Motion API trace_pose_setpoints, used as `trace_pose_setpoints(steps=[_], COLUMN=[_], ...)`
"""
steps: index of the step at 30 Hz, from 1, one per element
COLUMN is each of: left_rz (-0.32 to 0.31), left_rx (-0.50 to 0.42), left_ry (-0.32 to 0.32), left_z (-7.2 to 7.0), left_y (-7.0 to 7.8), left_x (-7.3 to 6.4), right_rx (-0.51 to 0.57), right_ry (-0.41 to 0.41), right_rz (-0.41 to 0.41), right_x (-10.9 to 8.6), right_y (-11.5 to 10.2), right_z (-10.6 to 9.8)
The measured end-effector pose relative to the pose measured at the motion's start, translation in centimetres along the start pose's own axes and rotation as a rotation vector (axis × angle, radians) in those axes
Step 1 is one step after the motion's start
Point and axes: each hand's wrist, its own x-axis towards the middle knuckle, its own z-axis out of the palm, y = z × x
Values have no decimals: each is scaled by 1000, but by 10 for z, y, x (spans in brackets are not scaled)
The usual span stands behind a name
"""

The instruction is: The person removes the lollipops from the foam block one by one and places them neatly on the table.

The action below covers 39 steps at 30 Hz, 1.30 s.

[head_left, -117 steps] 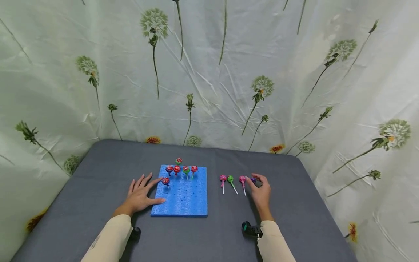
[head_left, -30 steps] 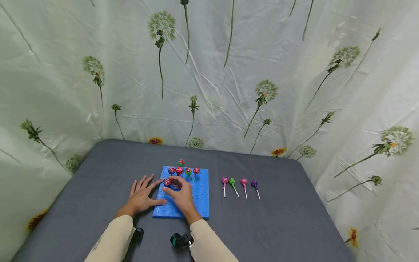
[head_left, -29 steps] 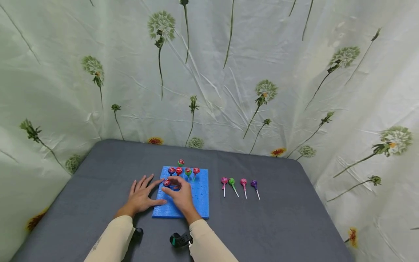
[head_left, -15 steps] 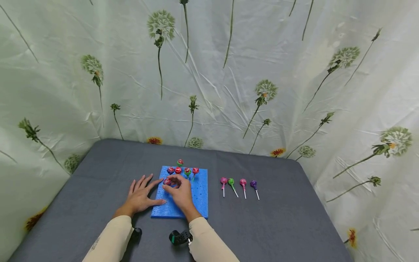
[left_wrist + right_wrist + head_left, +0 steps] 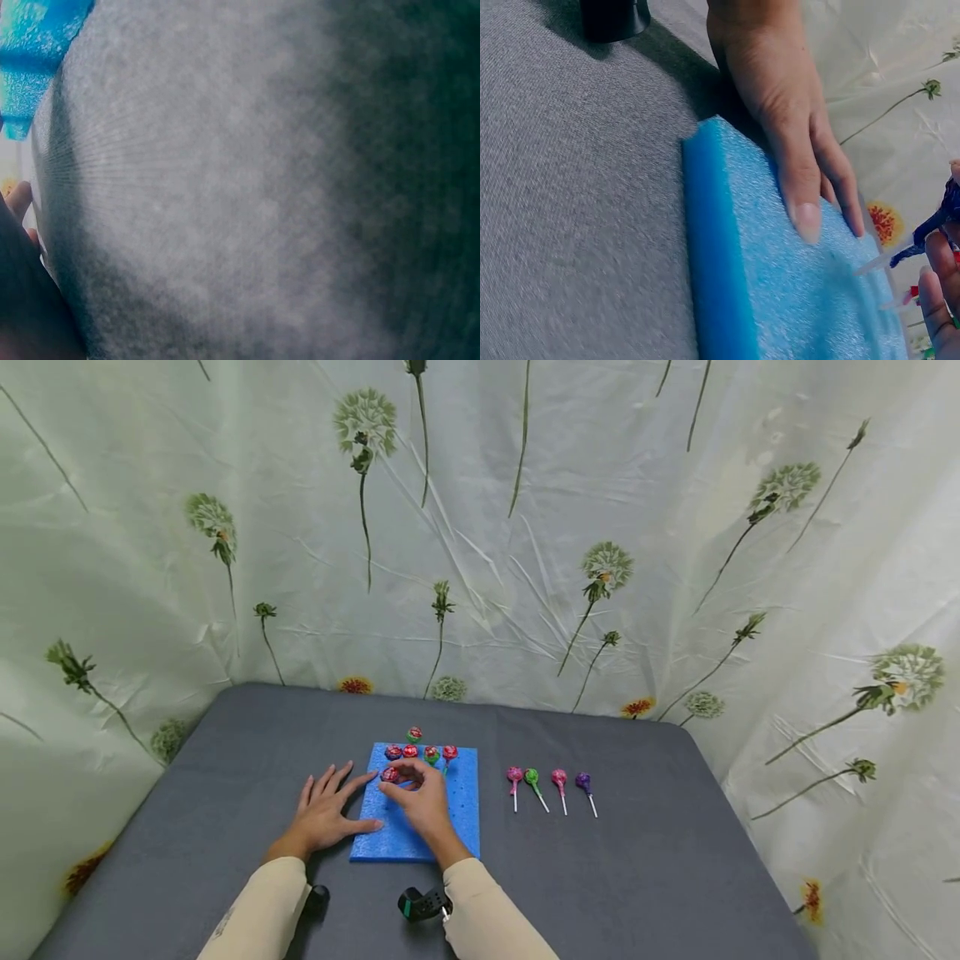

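Observation:
On the grey table lies a blue foam board [image 5: 386,845] with small holes. My right hand [image 5: 426,803] pinches a lollipop [image 5: 389,775] with a red top over its left part. The right wrist view shows this lollipop's dark blue wrapper [image 5: 936,219] between fingers and its white stick tilted, its tip right at the foam. Spread fingers of my left hand [image 5: 321,817] rest along the board's left edge, thumb on top. Behind, a row of red-topped lollipops [image 5: 410,751] stands upright in the board, with another lollipop [image 5: 414,734] farther back.
To the board's right lie several loose lollipops: one pink [image 5: 514,774], one green [image 5: 532,776], a second pink [image 5: 559,777] and one purple [image 5: 584,782]. A flower-printed curtain [image 5: 480,568] hangs behind the table. A black wrist strap [image 5: 422,904] sits below my right hand.
My right hand has come from beside the purple lollipop on the right to the red-topped one on the board. Just now that lollipop shifted slightly right with the hand. My left hand stays put.

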Motion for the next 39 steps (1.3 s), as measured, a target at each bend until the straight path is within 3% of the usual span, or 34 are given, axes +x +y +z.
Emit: trace_pose_setpoints(steps=[13,22,32,39], left_rz=[-9,-4,6,7], left_rx=[2,-4,-5,-2], left_ry=[-29,-4,0,12], left_z=[1,2,0,3], left_y=[3,0,1,-1], left_x=[1,1,-1,0], right_rx=[-7,9,-49,-54], right_ry=[66,81,143,161], right_rz=[35,32,37,32], right_x=[-5,-15,-18,-17], right_y=[-7,-34,-30,-14], right_z=[-25,-50,-75,-93])
